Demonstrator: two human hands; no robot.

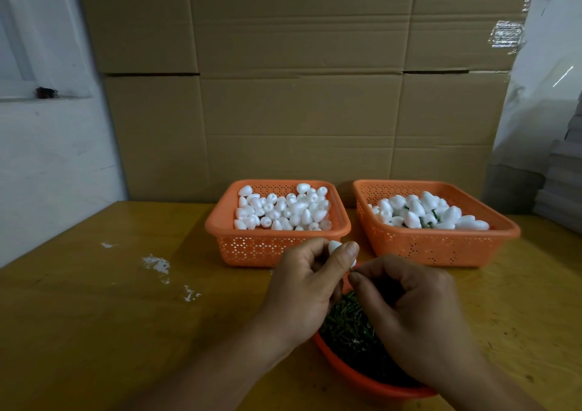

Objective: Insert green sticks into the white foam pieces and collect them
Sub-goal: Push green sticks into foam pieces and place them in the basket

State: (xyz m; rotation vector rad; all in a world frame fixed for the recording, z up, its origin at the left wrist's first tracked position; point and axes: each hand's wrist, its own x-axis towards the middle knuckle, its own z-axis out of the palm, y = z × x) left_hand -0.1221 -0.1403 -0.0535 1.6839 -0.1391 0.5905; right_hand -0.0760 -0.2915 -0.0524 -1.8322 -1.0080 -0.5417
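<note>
1. My left hand (302, 287) pinches one white foam piece (334, 246) between thumb and fingers, holding it up just in front of the near wall of the left basket (277, 250).
2. My right hand (409, 309) is curled, its fingertips pinching a green stick (351, 271) whose tip sits right at the base of the foam; I cannot tell whether it has entered yet.
3. I judge the foam feather-light and easily dented, so I would grip it by its broad sides. The stick looks thin and stiff; hold it close to the tip so it doesn't bend or slip.
4. Below my hands, a round orange bowl (356, 376) holds the heap of loose green sticks (346, 325).
5. The left basket holds plain foam pieces; the right basket (441, 243) holds finished pieces, green stems showing among them.
6. Everything stands on a yellow table (94, 316), with cardboard boxes (299, 95) behind.
</note>
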